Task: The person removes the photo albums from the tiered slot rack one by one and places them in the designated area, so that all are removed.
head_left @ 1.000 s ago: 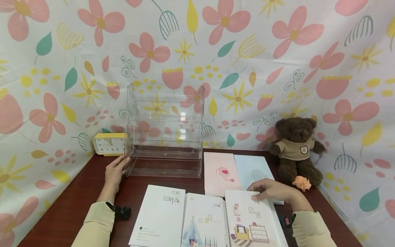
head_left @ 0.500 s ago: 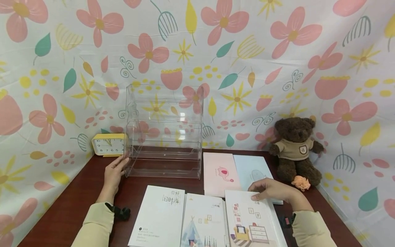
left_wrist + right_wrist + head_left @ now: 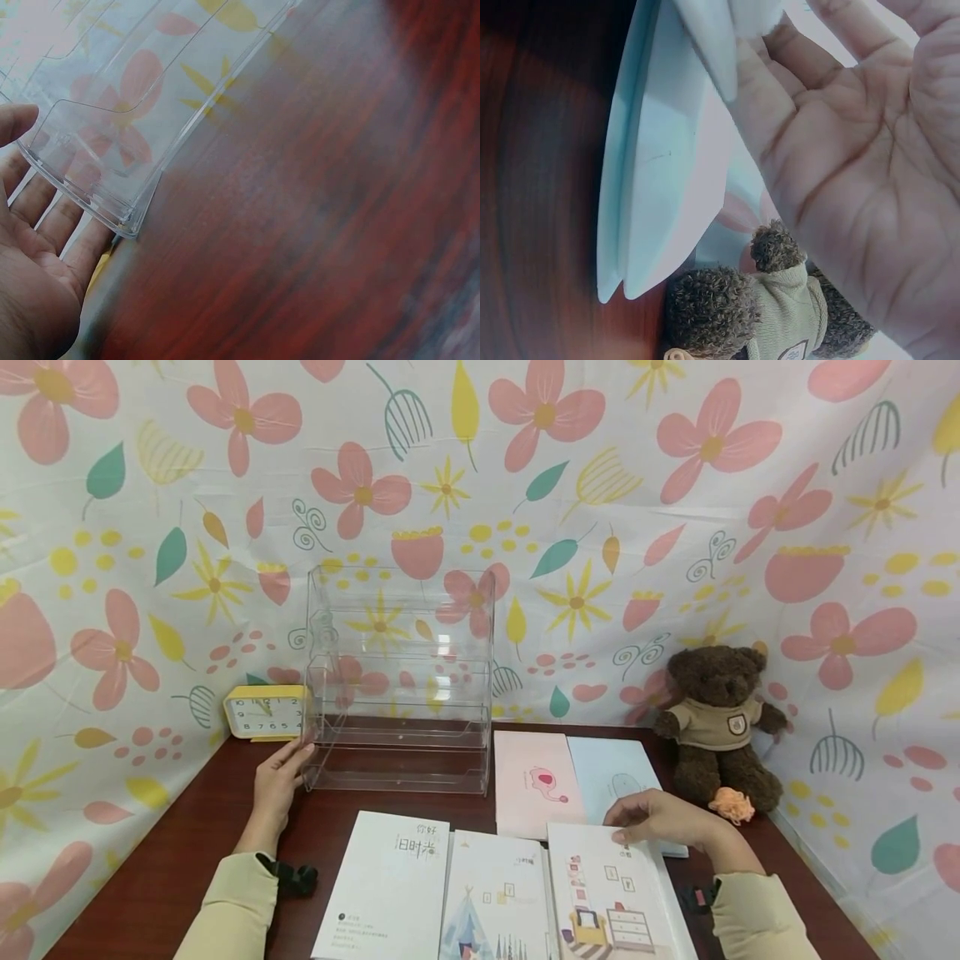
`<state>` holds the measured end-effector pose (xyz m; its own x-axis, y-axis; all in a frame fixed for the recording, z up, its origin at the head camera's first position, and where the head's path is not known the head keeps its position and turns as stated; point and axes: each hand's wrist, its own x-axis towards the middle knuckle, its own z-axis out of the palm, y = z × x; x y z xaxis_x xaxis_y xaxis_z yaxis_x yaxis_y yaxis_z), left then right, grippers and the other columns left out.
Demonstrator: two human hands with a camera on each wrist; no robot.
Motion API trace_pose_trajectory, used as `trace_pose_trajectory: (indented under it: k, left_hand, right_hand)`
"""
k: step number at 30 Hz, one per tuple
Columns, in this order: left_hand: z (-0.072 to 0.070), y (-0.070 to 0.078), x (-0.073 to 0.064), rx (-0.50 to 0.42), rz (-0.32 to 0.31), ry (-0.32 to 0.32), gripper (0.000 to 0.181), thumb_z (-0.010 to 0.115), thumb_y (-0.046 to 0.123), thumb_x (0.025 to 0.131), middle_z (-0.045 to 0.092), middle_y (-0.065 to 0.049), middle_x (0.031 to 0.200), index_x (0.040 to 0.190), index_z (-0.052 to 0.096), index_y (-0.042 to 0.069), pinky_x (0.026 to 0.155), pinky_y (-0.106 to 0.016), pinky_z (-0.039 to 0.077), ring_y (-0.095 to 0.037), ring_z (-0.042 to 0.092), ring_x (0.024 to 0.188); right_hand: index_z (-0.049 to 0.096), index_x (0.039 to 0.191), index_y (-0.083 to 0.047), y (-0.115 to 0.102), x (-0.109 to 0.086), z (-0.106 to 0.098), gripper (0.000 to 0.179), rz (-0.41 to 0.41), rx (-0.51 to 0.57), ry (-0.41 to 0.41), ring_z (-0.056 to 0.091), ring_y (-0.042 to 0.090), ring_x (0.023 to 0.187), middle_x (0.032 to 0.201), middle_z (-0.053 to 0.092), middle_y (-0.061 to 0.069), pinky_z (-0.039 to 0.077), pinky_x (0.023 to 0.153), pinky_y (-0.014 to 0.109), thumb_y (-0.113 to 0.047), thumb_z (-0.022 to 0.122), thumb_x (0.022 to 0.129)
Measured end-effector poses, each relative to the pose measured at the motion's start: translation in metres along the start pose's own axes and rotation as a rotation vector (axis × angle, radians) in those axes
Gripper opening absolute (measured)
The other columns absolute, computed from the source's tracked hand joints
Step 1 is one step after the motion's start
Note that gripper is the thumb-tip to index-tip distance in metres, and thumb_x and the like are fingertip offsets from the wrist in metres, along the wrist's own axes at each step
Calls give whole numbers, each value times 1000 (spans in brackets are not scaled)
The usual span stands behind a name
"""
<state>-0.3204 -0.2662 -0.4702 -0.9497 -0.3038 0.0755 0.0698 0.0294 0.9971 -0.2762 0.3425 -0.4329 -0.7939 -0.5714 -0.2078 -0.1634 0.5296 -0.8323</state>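
Observation:
My left hand [image 3: 281, 781] holds the lower left side of a clear tiered plastic rack [image 3: 405, 772]. In the left wrist view the thumb lies at the front of the rack's side panel and the fingers [image 3: 56, 225] extend along its outside. My right hand [image 3: 667, 822] pinches the top edge of the rightmost white notebook [image 3: 600, 868], printed with a yellow armchair and a drawer chest, thumb over the cover. Beside it lie a notebook with a blue tent [image 3: 495, 868] and a white notebook with dark lettering [image 3: 390, 885]. The right palm [image 3: 870, 165] shows in the right wrist view.
Pink [image 3: 532, 777] and pale blue [image 3: 618, 760] notebooks lie behind the right one. A yellow clock [image 3: 266, 712] stands left of the rack. At the right sits a brown teddy bear [image 3: 723, 727] with an orange yarn clump [image 3: 732, 806]. A flowered cloth [image 3: 450, 485] hangs behind.

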Motion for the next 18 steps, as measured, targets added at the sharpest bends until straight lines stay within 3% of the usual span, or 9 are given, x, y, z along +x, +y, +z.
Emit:
trace_pose_trajectory:
  k: [9, 18]
  left_hand:
    - [-2, 1, 0, 27, -29, 1, 63, 65, 43, 98, 41, -1, 157, 151, 48, 14, 87, -19, 47, -11, 48, 128]
    - [-1, 1, 2, 29, 2, 5, 57, 65, 40, 99, 45, -4, 154, 148, 52, 15, 84, -19, 48, 5, 55, 105]
  right_hand:
    - [73, 111, -6, -1, 0, 3, 23, 8, -44, 36, 63, 29, 96, 104, 71, 12, 51, 79, 37, -20, 74, 93]
    - [74, 112, -12, -8, 5, 3, 21, 19, -107, 45, 60, 27, 100, 106, 70, 6, 50, 83, 39, -26, 69, 97]
